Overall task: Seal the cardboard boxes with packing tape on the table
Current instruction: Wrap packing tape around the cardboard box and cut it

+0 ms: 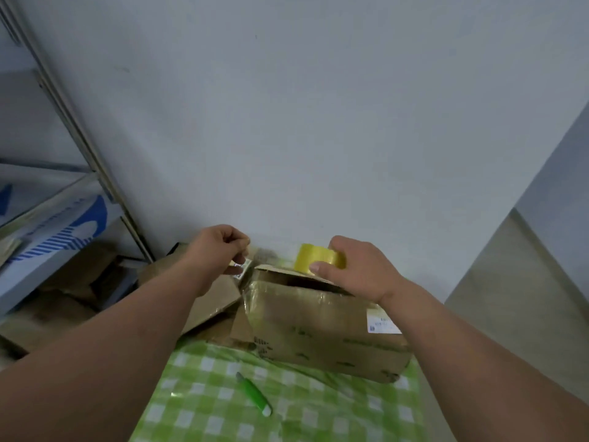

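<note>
We held our right hand [357, 269] gripping the tape [318, 257] above the box [318, 323], left hand [220, 250] pinching something unclear.

1. The cardboard box [322, 327] is brown and worn, wrapped in glossy clear tape, with a white label on its right end. It lies tilted on the table just below the right hand [357, 269]. Its top is open, and a flap stands up at the far left corner, between the two hands.
2. The roll of packing tape [318, 258] is yellowish and translucent. It stands on edge above the open top of the box, held in the right hand's fingers and thumb, to the right of the left hand [220, 250].
</note>
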Tool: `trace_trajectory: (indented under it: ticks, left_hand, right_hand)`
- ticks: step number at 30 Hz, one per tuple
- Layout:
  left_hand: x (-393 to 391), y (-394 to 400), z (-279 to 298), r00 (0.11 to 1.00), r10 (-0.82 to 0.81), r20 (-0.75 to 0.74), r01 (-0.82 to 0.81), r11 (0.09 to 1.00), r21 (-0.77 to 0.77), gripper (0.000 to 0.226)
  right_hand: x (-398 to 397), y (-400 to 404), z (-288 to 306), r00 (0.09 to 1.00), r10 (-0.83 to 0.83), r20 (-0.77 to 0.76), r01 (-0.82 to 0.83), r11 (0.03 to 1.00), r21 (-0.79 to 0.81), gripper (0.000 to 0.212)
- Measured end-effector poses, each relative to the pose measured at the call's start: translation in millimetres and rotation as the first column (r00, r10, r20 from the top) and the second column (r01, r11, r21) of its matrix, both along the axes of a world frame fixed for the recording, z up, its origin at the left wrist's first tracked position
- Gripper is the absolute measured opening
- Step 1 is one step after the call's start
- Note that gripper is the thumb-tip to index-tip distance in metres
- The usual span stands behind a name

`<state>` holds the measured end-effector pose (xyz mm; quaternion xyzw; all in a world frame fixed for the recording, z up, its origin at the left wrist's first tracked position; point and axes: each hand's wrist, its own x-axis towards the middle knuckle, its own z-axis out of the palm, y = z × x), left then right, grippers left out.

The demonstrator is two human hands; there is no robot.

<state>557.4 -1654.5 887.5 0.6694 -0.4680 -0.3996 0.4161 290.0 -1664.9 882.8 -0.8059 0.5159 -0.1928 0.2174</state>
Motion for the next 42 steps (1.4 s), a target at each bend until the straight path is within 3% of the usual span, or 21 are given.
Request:
trace_trajectory:
  ticks: [5, 13, 19, 22, 26, 29, 33, 38, 42]
  left_hand:
    - [-11.6, -15.3, -17.6, 0.997, -0.058, 0.042, 0.054, 0.994, 0.09, 0.012]
    - [-15.9, -32.9, -44.7, 0.975, -0.221, 0.026, 0.201, 0.925, 0.323, 0.01]
    - [-15.6, -27.3, -65.7, 0.983, -0.183, -0.023, 0.178, 0.908, 0.379, 0.01]
    - [-13.6, -27.9, -73.8, 0.986, -0.151, -0.063, 0.164, 0.909, 0.383, 0.012]
    - [-14.8, -30.8, -78.0, 0.991, -0.109, -0.079, 0.131, 0.922, 0.364, 0.016]
    - [-14.5, -32.5, -79.9, 0.992, -0.107, -0.065, 0.123, 0.922, 0.366, 0.015]
    - [-14.2, -35.9, -80.7, 0.993, -0.084, -0.079, 0.108, 0.917, 0.383, 0.014]
    - [-11.4, -37.3, -83.4, 0.992, -0.034, -0.12, 0.08, 0.912, 0.402, 0.014]
    - [-9.1, -42.0, -83.8, 0.993, -0.047, -0.104, 0.087, 0.906, 0.414, 0.017]
  right_hand:
    - [-22.0, -11.7, -8.8, 0.984, -0.117, 0.137, 0.091, 0.979, 0.184, 0.038]
    - [-25.2, -26.1, -22.4, 0.984, -0.167, 0.062, 0.141, 0.943, 0.3, 0.03]
    - [-18.6, -22.9, -39.1, 0.978, -0.203, 0.04, 0.173, 0.909, 0.378, 0.039]
    - [-20.2, -22.0, -49.1, 0.948, -0.289, 0.134, 0.186, 0.843, 0.506, 0.05]
    - [-22.7, -16.5, -51.4, 0.867, -0.385, 0.316, 0.133, 0.791, 0.597, 0.037]
    - [-22.8, -11.8, -46.5, 0.836, -0.446, 0.32, 0.146, 0.743, 0.653, 0.041]
    - [-20.2, -15.0, -43.5, 0.92, -0.3, 0.251, 0.108, 0.812, 0.574, 0.041]
    - [-20.6, -23.2, -41.1, 0.958, -0.242, 0.156, 0.165, 0.904, 0.395, 0.045]
    - [-36.1, -28.7, -37.7, 0.966, -0.238, 0.105, 0.192, 0.924, 0.331, 0.033]
